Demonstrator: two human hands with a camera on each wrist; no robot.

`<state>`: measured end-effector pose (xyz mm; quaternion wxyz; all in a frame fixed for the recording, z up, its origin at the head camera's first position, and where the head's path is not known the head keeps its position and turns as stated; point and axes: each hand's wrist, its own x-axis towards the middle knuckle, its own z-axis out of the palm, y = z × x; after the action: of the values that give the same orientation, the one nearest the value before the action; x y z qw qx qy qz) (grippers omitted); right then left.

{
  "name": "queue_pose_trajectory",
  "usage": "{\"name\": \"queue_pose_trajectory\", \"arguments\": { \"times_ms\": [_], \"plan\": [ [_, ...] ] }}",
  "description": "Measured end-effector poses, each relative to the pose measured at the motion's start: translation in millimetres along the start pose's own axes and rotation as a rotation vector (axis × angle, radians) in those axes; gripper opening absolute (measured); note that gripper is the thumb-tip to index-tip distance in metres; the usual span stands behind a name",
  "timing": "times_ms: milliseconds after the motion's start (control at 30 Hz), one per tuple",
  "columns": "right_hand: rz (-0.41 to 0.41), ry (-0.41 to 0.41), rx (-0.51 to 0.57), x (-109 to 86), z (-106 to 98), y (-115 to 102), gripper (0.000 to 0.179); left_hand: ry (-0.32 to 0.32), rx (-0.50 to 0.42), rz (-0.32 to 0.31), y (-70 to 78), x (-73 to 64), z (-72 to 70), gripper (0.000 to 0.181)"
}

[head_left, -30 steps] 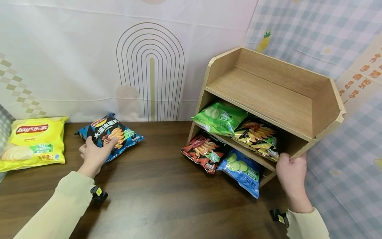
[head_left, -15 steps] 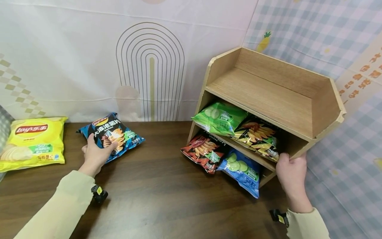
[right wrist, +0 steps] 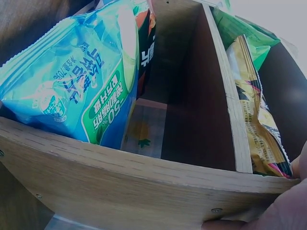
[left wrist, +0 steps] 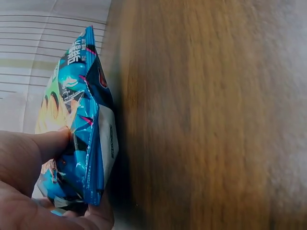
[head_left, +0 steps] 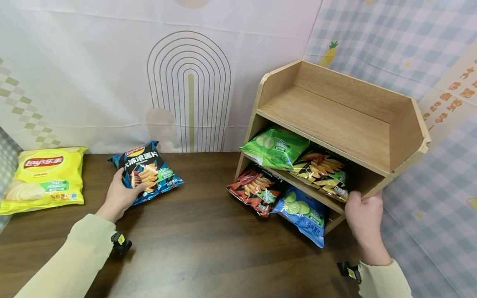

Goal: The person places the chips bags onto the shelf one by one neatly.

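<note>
My left hand (head_left: pixel 121 194) holds a blue-and-black Lay's chip bag (head_left: pixel 149 176) on the left half of the table. In the left wrist view, the thumb presses the front of this bag (left wrist: pixel 76 120) while the fingers reach under its lower edge. My right hand (head_left: pixel 365 215) grips the right side panel of a small wooden shelf (head_left: pixel 343 107), which the right wrist view shows from the side. On the shelf's middle level lie a green chip bag (head_left: pixel 275 148) and a black-and-gold chip bag (head_left: pixel 320 169). Below them, a red-and-black bag (head_left: pixel 255 188) and a blue bag (head_left: pixel 302 213) stick out past the front.
A large yellow Lay's bag (head_left: pixel 46 178) lies at the far left of the brown wooden table (head_left: pixel 201 244). White patterned cloth (head_left: pixel 261 49) hangs behind the table, and checked cloth (head_left: pixel 421 231) hangs close along the right of the shelf.
The blue-and-black bag has shifted a little to the right and turned slightly in my left hand, whose fingers have slipped behind it. My right hand and the shelf have stayed put.
</note>
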<state>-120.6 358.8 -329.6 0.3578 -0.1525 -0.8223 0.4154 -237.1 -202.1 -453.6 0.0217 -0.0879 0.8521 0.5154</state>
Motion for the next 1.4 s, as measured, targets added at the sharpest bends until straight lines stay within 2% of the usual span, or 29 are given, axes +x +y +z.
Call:
{"name": "queue_pose_trajectory", "arguments": {
  "times_ms": [200,433,667,833,933,1067,1167,1267,1400],
  "plan": [
    [0.008,-0.003,-0.014,-0.3,-1,0,0.055,-0.07,0.05,0.022,-3.2,-2.6,-2.6,0.105],
    [0.007,-0.01,-0.013,-0.9,-1,0,0.057,-0.177,0.138,0.084,-2.5,-10.5,-6.0,0.111],
    [0.029,-0.006,-0.031,-1.1,-1,-1,0.056,-0.257,0.182,0.122,-2.1,-20.0,-8.6,0.111],
    [0.027,-0.006,-0.03,-0.8,-1,0,0.056,-0.317,0.213,0.132,-0.6,-22.5,-14.4,0.119],
    [0.027,-0.008,-0.027,-1.0,-1,0,0.057,-0.391,0.184,0.061,4.0,-22.1,-19.0,0.124],
    [0.033,-0.014,-0.025,-1.4,-1,1,0.057,-0.503,0.128,-0.113,10.5,-19.3,-23.9,0.124],
    [0.039,-0.013,-0.03,-1.7,-1,1,0.055,-0.529,0.116,-0.193,12.3,-15.4,-24.9,0.123],
    [0.034,-0.008,-0.032,-1.4,-1,2,0.055,-0.514,0.138,-0.214,13.9,-12.3,-23.4,0.12],
    [0.032,-0.007,-0.035,-0.7,-1,2,0.055,-0.472,0.196,-0.193,17.4,-10.3,-18.6,0.118]
  ]
}}
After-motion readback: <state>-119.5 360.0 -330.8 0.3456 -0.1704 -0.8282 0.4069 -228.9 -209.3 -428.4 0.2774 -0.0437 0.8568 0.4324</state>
